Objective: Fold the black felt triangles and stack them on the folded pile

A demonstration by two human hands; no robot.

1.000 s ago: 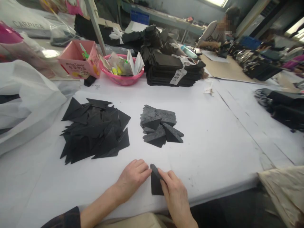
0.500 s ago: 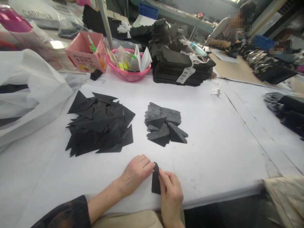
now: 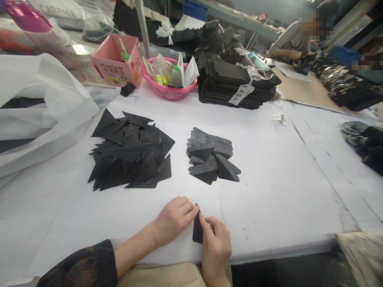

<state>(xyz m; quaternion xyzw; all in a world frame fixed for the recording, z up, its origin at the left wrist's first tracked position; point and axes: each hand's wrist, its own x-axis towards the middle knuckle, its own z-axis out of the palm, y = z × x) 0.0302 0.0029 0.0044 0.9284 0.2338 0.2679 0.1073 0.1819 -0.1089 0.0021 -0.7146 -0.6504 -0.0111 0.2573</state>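
A small black piece of fabric or similar sheet lies upright on the white tabletop, near its front edge. My left hand is closed, its fingertips pressed on the top end of this piece. My right hand pinches its right side with thumb and fingers, covering part of it. Beyond my hands to the left is a loose heap of black triangular pieces. Right of the heap lies a smaller group of grey and black folded pieces, overlapping in a row.
At the back stand a pink box, a pink basin with bottles and papers, and a tied stack of black panels. White sheeting covers the left side. A person works at the far right.
The top end of the black piece, rounded and bent over before, now shows as a narrow point under my left fingertips. My right hand keeps its grip. The view has shifted slightly.
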